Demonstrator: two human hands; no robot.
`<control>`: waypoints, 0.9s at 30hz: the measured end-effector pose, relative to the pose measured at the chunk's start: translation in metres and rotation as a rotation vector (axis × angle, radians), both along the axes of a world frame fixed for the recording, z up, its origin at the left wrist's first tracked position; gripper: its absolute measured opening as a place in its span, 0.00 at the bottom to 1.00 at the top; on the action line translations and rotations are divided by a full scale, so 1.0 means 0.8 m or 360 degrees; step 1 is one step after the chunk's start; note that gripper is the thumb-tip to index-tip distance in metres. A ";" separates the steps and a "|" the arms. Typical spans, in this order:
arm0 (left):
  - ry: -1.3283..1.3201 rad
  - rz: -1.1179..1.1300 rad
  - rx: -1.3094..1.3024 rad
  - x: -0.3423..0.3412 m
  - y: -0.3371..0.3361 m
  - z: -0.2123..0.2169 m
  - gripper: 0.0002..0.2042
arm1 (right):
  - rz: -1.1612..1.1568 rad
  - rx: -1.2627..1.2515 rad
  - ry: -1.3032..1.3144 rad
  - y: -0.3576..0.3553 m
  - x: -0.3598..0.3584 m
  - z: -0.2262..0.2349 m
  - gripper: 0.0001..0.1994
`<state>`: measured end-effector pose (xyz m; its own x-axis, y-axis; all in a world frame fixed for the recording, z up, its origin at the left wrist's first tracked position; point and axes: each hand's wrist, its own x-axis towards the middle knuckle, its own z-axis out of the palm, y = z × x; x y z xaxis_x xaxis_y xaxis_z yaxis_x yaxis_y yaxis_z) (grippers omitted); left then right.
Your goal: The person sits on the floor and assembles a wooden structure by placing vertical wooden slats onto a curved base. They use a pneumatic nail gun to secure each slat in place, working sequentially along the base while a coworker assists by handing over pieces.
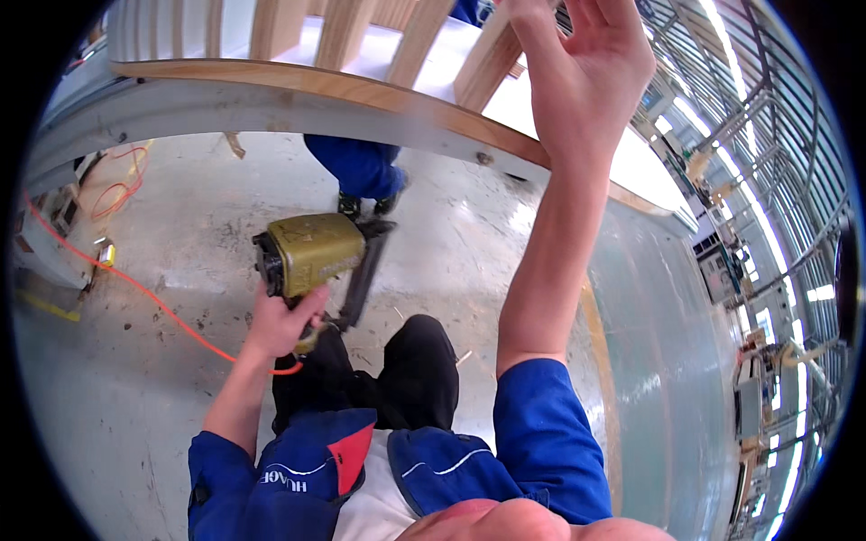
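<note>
Left hand (pixel 281 317), grip closed round handle of one olive nail gun (pixel 311 252); gun body above fist, low over floor (pixel 180 270), nose pointing right. One orange hose (pixel 135 287) trailing left. Right hand (pixel 586 68) raised, grip wide, fingers spread at wooden slats (pixel 492 59), four counted, above curved wooden rail (pixel 343 88).

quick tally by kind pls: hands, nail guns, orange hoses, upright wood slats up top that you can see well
hands: 2, left hand gripping, right hand raised and open by the slats
olive nail gun: 1
orange hose on the floor: 1
wood slats seen well: 4
total: 8
</note>
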<state>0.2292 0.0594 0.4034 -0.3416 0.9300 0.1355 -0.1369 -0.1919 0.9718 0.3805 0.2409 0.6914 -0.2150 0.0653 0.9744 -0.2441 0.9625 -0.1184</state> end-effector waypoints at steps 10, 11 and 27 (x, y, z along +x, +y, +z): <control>-0.1010 -0.0468 0.0433 0.040 0.022 -0.015 0.20 | -0.0129 0.0195 -0.0091 -0.014 0.012 0.002 0.17; -0.0889 -0.0608 0.0463 0.043 0.029 -0.009 0.29 | -0.0096 0.0122 -0.0095 -0.012 0.015 0.003 0.16; -0.2469 -0.1350 0.0783 0.105 0.101 0.018 0.14 | -0.0032 -0.0047 -0.0005 0.004 0.002 -0.006 0.17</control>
<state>0.3136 0.1399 0.4177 0.0760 0.8769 0.4747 -0.9522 0.2051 -0.2264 0.3818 0.2443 0.6865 -0.2165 0.0985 0.9713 -0.2241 0.9633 -0.1477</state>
